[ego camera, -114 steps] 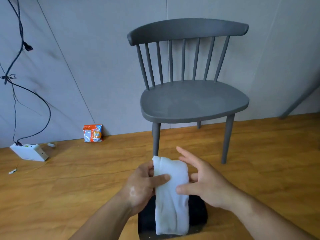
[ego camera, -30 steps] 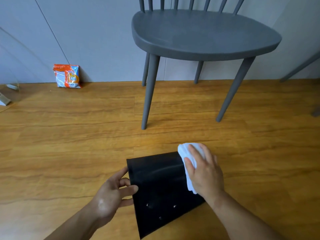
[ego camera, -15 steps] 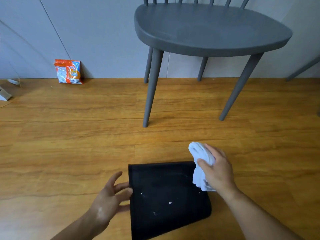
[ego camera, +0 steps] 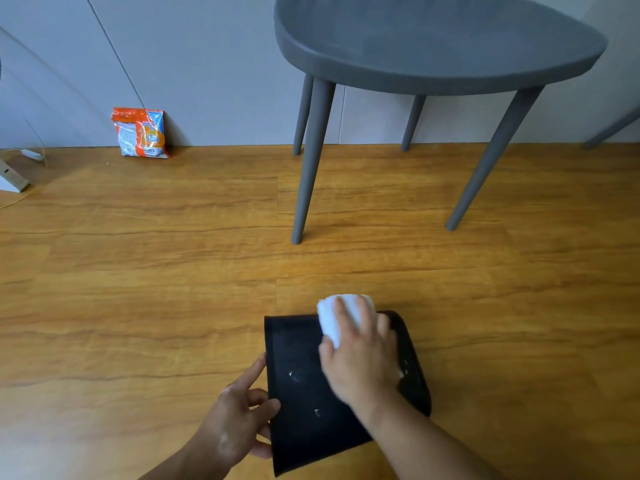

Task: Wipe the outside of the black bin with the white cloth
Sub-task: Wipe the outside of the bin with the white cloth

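Observation:
The black bin point(ego camera: 301, 389) lies on its side on the wooden floor, low in the middle of the view, with a few small white specks on its upper face. My right hand point(ego camera: 360, 358) presses the folded white cloth point(ego camera: 330, 315) flat onto the bin's far upper edge; its fingers lie over the cloth and hide most of it. My left hand point(ego camera: 239, 420) rests against the bin's left side, fingers relaxed and touching the wall.
A grey chair point(ego camera: 433, 46) stands just beyond the bin, its front legs point(ego camera: 310, 161) close to the far edge. An orange and blue packet point(ego camera: 142, 133) leans on the grey wall at the left. A white box point(ego camera: 10, 180) sits at the far left.
My right hand has slid the cloth from the bin's right corner leftward onto its upper face. The bin has turned slightly. My left hand stays at the bin's left side.

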Available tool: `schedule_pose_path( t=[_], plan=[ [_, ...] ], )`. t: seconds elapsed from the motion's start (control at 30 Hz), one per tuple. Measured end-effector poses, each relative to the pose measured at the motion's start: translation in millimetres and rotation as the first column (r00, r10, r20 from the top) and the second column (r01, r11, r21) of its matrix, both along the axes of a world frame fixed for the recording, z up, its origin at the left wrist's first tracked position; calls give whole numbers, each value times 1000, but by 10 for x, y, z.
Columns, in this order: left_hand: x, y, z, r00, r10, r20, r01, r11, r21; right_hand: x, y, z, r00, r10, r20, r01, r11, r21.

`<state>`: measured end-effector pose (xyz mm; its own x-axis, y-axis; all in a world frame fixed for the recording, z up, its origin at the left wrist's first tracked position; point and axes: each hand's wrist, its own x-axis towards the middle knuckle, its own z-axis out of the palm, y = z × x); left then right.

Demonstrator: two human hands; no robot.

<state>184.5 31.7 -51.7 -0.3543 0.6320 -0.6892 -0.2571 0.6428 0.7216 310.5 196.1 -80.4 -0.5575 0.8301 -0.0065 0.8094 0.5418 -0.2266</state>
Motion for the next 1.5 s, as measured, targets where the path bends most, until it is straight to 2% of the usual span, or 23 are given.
schedule_pose_path(
  t=[0.13,0.23,0.3,0.43,0.53,0.63,0.77,0.87,0.93,1.03,1.1,1.17,1.23,1.33,1.37,1.43,1.5],
  plan=[
    [25,-18,-16,999,36,-28,-36,999,20,-372,-530,72,973,201,-114,-202,979,11],
    [24,-34,-34,999,45,2,-45,999,23,-183,-395,81,941,316,-121,-315,949,26],
    [7,-43,-42,998,52,44,-53,998,22,93,-52,9,971,226,-74,-227,974,0],
    [9,-35,-60,996,63,67,-65,997,29,635,534,-77,992,-130,-5,129,990,-56],
    [17,-12,-54,996,60,67,-63,997,40,607,409,-61,983,-186,0,186,982,-24],
    [13,10,-45,996,62,56,-65,996,55,378,-66,26,995,33,-94,-31,999,18],
    [18,-12,-59,997,60,42,-62,997,53,431,-710,68,922,362,-138,-364,931,12],
    [22,-32,-58,998,46,41,-48,997,68,563,-637,65,889,449,-94,-449,893,23],
    [28,-16,-62,997,59,48,-62,995,76,513,-376,75,922,386,-24,-386,922,16],
    [56,25,-59,992,94,85,-101,992,81,328,95,65,993,116,-17,-116,993,8],
    [59,71,-46,991,99,87,-107,990,94,199,311,74,997,-63,-35,61,997,-41],
    [6,128,-69,993,95,71,-102,990,96,112,288,80,993,-113,-35,112,993,-30],
    [-62,181,-96,995,91,50,-95,992,88,90,13,90,998,-24,-66,23,1000,-8],
    [-86,201,-106,996,79,35,-81,994,76,231,-546,80,950,285,-132,-290,957,-22],
    [-66,193,-99,996,73,44,-76,994,79,305,-640,61,930,337,-146,-344,939,-21],
    [-12,165,-98,996,61,62,-66,994,88,400,-610,32,919,368,-143,-371,929,7],
    [14,137,-131,996,58,68,-64,995,83,397,-411,22,949,298,-106,-298,955,16]
  ],
)
